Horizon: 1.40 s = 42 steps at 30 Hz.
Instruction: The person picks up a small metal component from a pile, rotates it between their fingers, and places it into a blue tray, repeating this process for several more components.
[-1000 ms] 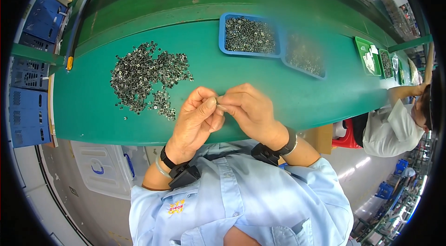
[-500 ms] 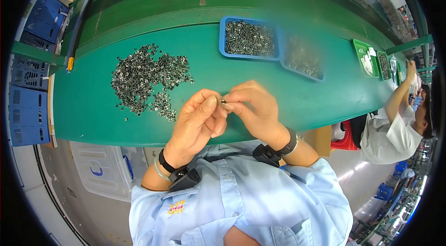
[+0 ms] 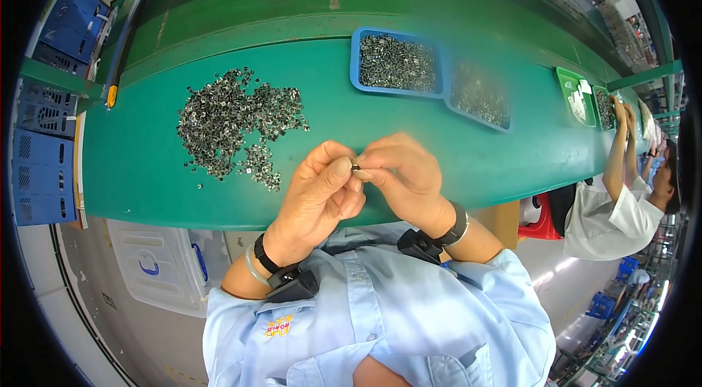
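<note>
My left hand and my right hand meet above the near part of the green table. Between their fingertips is a small dark metal part, pinched from both sides and mostly covered by the fingers. Its exact kind is too small to make out. To the left lies a loose pile of small black and silver metal parts, with a thinner patch trailing toward my left hand. Beyond my hands stands a blue tray filled with similar small parts.
A second tray, blurred, adjoins the blue one. Farther right are a green tray with white pieces and a co-worker at the same table. Blue crates stand at the left, a clear lidded box below the table edge.
My fingertips have closed in around the small metal part, and my left hand has shifted slightly right. The co-worker's arms have moved toward the trays at the right.
</note>
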Tool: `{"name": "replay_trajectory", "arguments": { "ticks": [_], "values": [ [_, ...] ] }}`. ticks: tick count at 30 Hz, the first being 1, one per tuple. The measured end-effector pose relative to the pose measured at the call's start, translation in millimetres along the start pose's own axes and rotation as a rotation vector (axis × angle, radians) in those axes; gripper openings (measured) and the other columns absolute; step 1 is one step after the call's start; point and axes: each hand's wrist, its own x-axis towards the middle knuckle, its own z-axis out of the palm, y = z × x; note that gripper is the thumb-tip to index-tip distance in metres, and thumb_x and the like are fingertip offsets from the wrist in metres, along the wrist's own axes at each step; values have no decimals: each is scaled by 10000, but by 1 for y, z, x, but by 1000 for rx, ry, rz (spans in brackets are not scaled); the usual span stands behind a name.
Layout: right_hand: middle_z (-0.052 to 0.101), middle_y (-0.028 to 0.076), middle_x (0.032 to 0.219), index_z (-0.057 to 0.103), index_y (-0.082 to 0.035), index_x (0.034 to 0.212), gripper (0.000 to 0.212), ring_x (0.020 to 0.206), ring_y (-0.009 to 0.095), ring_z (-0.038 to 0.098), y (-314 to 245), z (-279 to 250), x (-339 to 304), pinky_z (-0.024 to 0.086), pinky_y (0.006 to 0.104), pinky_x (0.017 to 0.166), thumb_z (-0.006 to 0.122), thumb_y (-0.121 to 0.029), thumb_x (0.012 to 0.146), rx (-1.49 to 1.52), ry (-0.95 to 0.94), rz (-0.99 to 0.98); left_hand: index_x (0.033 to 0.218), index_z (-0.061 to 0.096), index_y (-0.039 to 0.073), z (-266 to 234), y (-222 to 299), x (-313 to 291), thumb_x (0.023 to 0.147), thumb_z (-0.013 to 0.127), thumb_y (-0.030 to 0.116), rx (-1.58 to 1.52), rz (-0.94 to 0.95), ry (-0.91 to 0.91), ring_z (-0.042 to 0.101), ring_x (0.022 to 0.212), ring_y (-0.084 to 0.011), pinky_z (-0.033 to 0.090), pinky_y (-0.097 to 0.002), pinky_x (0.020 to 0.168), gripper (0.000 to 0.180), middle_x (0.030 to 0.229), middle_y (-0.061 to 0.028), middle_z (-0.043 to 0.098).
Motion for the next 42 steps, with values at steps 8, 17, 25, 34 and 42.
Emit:
{"name": "replay_trajectory", "arguments": {
  "ticks": [8,17,25,34,42],
  "values": [
    [625,44,827,622,-74,889,117,753,185,581,3,1,-2,473,289,655,682,-84,789,2,-28,44,933,508,62,6,11,-1,929,530,229,202,-3,77,458,477,-92,332,-230,427,169,738,-34,565],
    [592,76,875,599,-25,881,83,752,162,584,8,6,-7,488,275,665,647,-30,813,497,22,349,905,491,58,14,16,1,945,497,240,202,-41,134,451,473,-97,340,-229,427,187,707,-60,555],
    [576,66,899,604,-5,887,57,734,150,598,18,-13,12,492,270,679,595,10,833,404,45,441,937,532,41,-4,20,-8,950,492,209,161,-27,107,480,521,-88,371,-214,449,174,706,-36,557],
    [605,88,882,610,-21,917,128,783,211,599,64,-35,64,477,311,684,620,-101,818,-584,-82,73,908,532,42,-30,20,-27,942,496,188,225,-108,176,473,498,-97,362,-233,438,155,666,-36,544],
    [574,73,813,599,-63,861,148,765,274,581,55,49,52,468,355,644,672,-144,762,-545,-492,-46,915,530,38,-41,28,-30,941,497,183,157,-122,214,488,503,-101,363,-235,437,150,669,-35,549]
  ]
}}
